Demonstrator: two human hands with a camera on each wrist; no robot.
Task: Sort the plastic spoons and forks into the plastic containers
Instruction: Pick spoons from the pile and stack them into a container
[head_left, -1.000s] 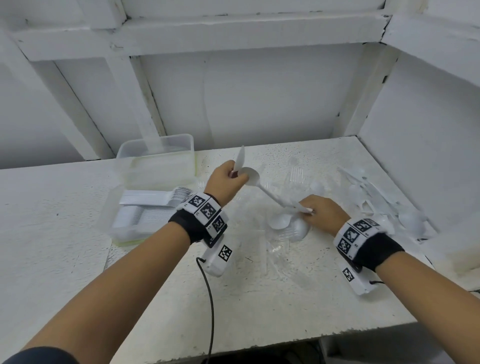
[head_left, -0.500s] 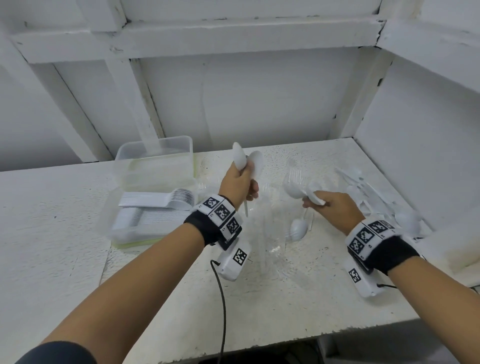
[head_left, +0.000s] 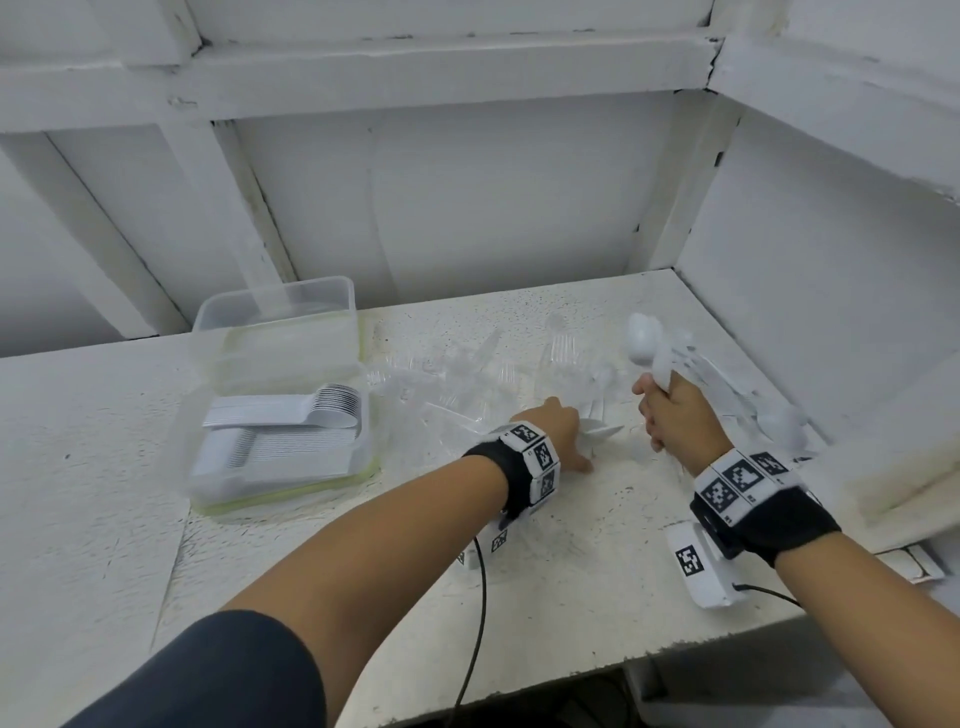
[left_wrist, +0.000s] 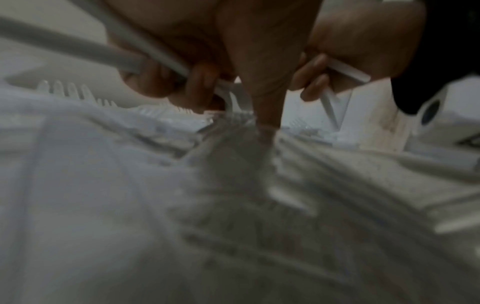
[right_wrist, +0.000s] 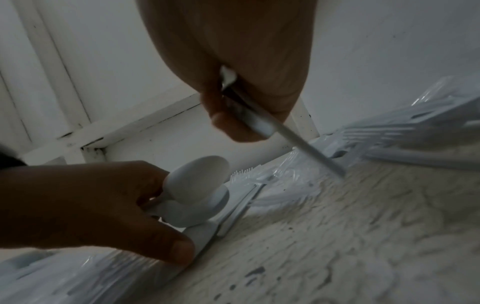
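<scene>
Meanwhile, left hand (head_left: 558, 434) grip tight on white spoons (right_wrist: 197, 193) at tabletop (head_left: 571, 571); right hand (head_left: 675, 415) grip around upright spoons (head_left: 647, 345)

My left hand (head_left: 558, 434), which I had raised above the white tabletop (head_left: 571, 561) with white plastic spoons (right_wrist: 197, 191) upright in its grip, has come down onto the table; it now rests low among the clear plastic forks (head_left: 563, 353) with the spoon bowls lying flat beside its thumb. My right hand (head_left: 675, 415) has lifted off the pile and moved right, now gripping a white plastic spoon bundle (head_left: 647, 345) upright, bowls up.
</scene>
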